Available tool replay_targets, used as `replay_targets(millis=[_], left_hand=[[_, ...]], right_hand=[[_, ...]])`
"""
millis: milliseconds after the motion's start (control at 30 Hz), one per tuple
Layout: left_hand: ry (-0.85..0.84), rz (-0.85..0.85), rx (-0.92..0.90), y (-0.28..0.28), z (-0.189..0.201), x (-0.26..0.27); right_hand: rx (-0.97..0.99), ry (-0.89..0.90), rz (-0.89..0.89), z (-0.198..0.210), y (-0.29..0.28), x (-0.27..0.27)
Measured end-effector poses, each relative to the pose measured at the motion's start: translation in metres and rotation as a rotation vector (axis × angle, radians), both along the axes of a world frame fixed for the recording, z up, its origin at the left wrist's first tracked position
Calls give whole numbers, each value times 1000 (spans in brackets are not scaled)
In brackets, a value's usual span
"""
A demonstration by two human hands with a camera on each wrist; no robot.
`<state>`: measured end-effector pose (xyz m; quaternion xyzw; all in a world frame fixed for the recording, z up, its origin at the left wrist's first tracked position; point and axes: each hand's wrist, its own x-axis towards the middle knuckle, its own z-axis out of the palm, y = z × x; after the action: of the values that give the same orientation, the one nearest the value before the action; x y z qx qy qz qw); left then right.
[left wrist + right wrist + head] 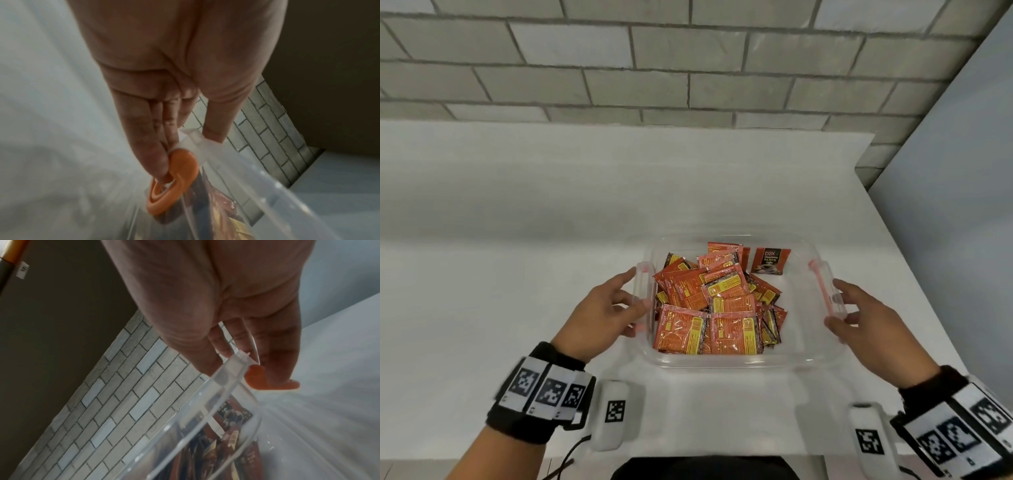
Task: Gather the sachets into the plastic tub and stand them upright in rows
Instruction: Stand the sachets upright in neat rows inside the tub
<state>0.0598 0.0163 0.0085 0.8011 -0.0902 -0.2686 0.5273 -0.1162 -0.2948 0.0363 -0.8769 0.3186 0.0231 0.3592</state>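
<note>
A clear plastic tub (722, 364) stands on the white table in front of me. Several orange and yellow sachets (722, 301) lie flat in a loose heap on its left and middle. One dark sachet (770, 261) stands upright against the back wall. My left hand (634, 291) holds the tub's left side latch, thumb on the clear flap and straight fingers on the orange clip (174, 178). My right hand (837, 305) holds the right latch the same way, thumb at the rim, fingers on the orange clip (257, 378). The tub's right part holds no sachets.
The white table (517, 274) stretches far to the left and behind the tub. A grey brick wall (688, 68) backs it. The table's right edge runs close to the tub, with a plain grey panel (962, 171) beyond it.
</note>
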Motion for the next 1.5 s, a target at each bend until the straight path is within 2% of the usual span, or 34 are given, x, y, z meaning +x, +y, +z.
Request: replay_targets(millis=[533,633,700,733,800,867,933,1100,1200,1300,1500], left_hand=[[30,-34,22,10,1,-10],[44,-9,18,7,3,-6],[55,25,13,5,4,-1],[62,31,7,4,5,1],[71,7,2,2,5,6],[69,-40,2,1,4,9],[79,-69,-10,2,2,12],[129,-105,-59,6,-1,17],[138,-110,-65,6,-1,18],[115,-102,-43,6,0,16],[100,-8,-65,3,3,6]], right_hand=[[-9,28,-36,3,15,-12],[-104,13,-33,10,20,-11],[-161,-75,-38,22,27,-10],[-133,-116,-39,28,33,-9],[48,-113,-38,37,47,-1],[277,-26,-58,36,57,12],[402,66,-127,27,60,28],[528,244,-281,11,65,55],[549,311,-302,5,69,63],[578,334,-250,4,74,70],[611,272,-113,1,92,74]])
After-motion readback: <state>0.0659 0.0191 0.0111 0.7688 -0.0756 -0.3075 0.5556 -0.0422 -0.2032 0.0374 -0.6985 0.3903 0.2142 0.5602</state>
